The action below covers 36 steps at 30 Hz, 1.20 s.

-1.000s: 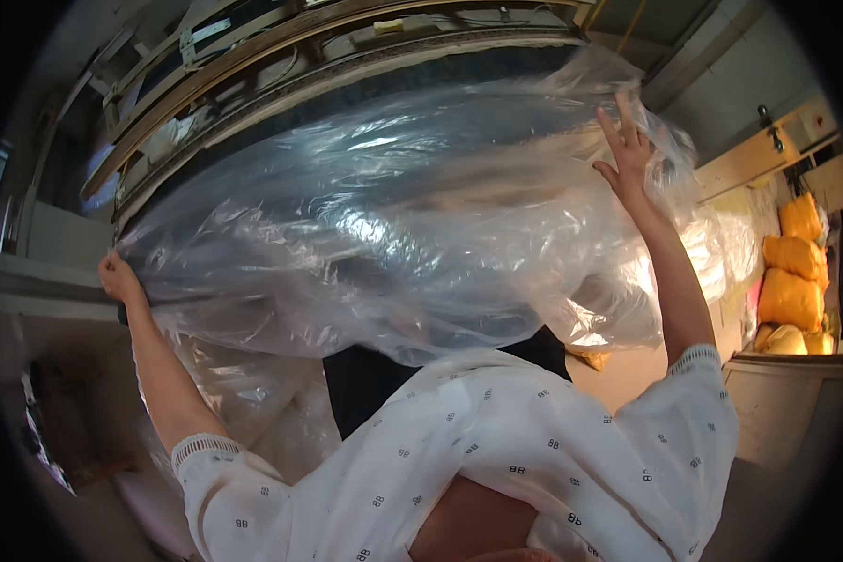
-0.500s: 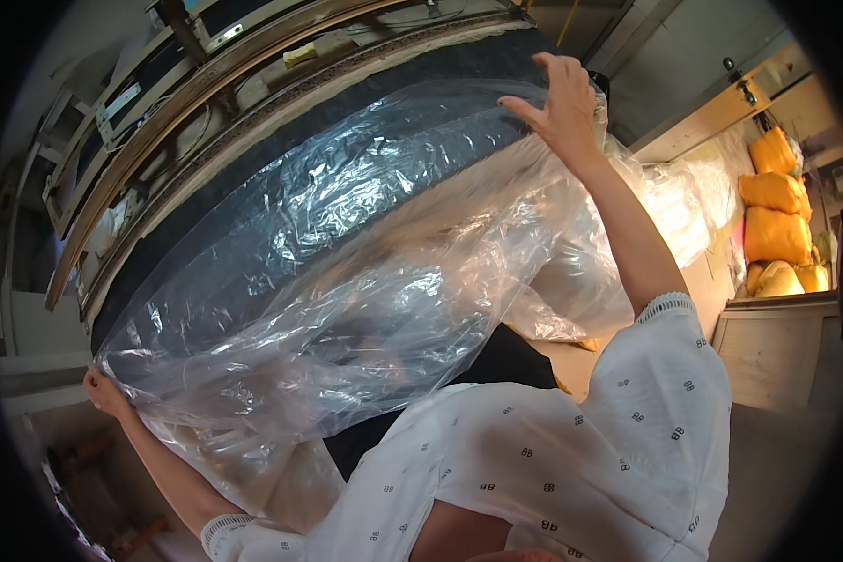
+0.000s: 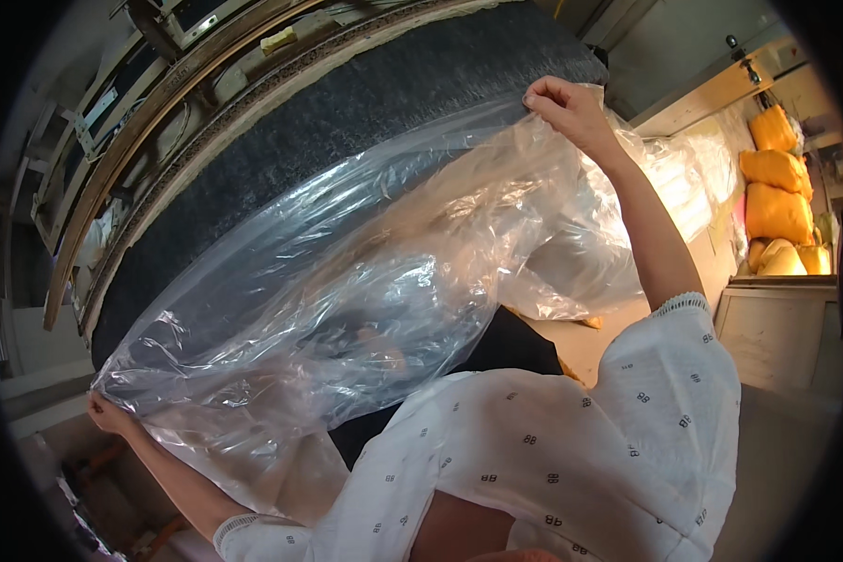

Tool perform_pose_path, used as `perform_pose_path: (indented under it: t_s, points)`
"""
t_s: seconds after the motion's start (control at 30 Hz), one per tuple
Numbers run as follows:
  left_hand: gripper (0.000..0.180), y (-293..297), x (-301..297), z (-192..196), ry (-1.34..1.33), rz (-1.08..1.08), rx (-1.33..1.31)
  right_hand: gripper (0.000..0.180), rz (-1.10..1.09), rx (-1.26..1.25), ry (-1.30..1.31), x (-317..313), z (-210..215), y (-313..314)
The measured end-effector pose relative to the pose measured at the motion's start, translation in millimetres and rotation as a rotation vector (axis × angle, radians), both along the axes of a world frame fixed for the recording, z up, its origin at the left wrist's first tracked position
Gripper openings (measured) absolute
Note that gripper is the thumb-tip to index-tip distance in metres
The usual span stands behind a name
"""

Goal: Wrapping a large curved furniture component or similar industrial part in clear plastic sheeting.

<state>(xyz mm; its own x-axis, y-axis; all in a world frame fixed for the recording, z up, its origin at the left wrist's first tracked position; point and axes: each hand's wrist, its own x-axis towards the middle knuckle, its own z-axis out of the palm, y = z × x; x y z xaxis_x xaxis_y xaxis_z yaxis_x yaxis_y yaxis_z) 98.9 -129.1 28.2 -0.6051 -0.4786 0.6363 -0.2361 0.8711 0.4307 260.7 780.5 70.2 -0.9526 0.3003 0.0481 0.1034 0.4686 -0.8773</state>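
A wide sheet of clear plastic film [image 3: 347,272] spans between my hands, its far edge lying over a dark, padded-looking machine bed [image 3: 328,140]. At the lower left, my left hand [image 3: 110,413] is closed on the film's left corner. My right hand [image 3: 564,110], at the upper right near the bed's right end, pinches the film's far edge between thumb and fingers. The film is wrinkled and shiny, drooping toward my body over the bed's near side. More bunched film [image 3: 665,192] trails off to the right.
Behind the dark bed runs a wooden rail [image 3: 126,150] with metal framework. A small yellow block [image 3: 277,39] lies among it. At the right, several orange-yellow bundles [image 3: 777,211] are stacked above a pale cabinet [image 3: 777,332]. A wooden beam [image 3: 693,103] stands at the upper right.
My right hand has gone from spread fingers to a pinch on the film and come slightly lower. The film's far edge has drawn toward me, baring more of the dark bed.
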Motion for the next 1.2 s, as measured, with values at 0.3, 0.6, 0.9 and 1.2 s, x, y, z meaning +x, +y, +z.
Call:
perform_pose_path:
  t_s: [0.3, 0.6, 0.9, 1.2]
  points:
    - [0.035, -40.7, 100.0, 101.3, -0.206, -0.562, 1.066, 0.015, -0.017, 0.385, 0.099, -10.5, -1.4, 10.7]
    - [0.044, -25.2, 173.8, 99.4, -0.282, -0.416, 1.024, 0.015, 0.177, 0.202, 0.2, -39.0, 7.8, 41.3]
    - [0.03, 101.5, 38.9, 74.8, 0.023, -0.147, 0.448, 0.032, -0.227, 0.244, 0.585, -167.9, 52.1, 93.8]
    - [0.022, 144.9, -54.6, 11.9, 0.224, -0.293, 0.528, 0.023, -0.108, 0.288, 0.456, -218.6, -62.5, 156.0]
